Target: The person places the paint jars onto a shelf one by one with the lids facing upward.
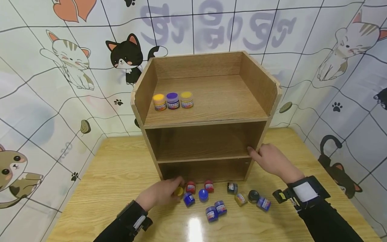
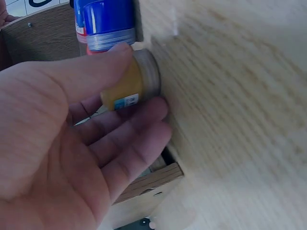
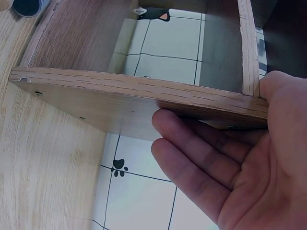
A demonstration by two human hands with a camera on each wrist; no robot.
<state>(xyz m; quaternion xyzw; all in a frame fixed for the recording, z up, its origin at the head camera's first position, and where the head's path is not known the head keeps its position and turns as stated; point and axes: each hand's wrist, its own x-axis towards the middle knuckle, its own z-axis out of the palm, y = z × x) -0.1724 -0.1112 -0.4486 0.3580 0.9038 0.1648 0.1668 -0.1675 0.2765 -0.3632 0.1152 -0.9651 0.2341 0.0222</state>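
Around shelf edge [image 1: 263, 132]; right grip [image 1: 273, 160]

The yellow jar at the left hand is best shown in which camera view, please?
The left wrist view: the yellow jar appears large, its label partly visible. The head view shows it small, partly hidden by the left hand; the right wrist view misses it.

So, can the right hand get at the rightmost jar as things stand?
Likely yes: only bare tabletop shows between the right hand and the rightmost jar, though it would first need to release the wooden shelf.
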